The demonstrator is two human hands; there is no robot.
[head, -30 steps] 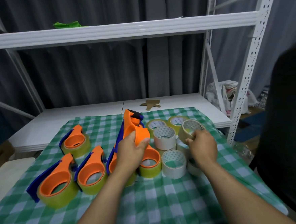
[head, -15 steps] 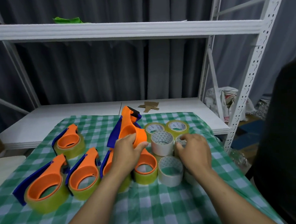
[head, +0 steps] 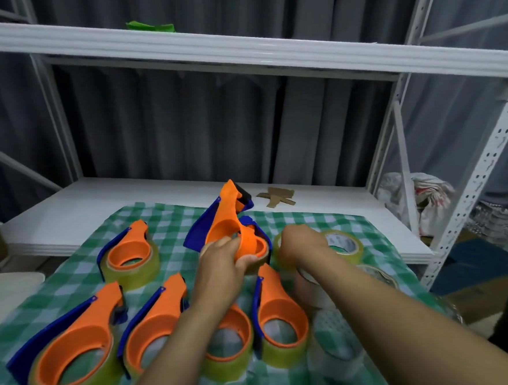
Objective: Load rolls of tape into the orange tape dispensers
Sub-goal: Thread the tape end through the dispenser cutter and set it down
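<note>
The left hand [head: 221,263] gripped an orange dispenser [head: 226,221], fingers and thumb wrapped round its ring, holding it tilted nose-up over the middle of the green checked cloth [head: 173,219]. Just beside it the right hand [head: 303,243], seen from the back, had its fingers curled over a yellowish roll [head: 276,246] set close against the dispenser's ring, though blur hid whether the two touched. Loaded dispensers [head: 280,313] lay flat on the cloth to the left and in front, and loose rolls [head: 345,243] sat to the right under and beyond the right forearm.
</note>
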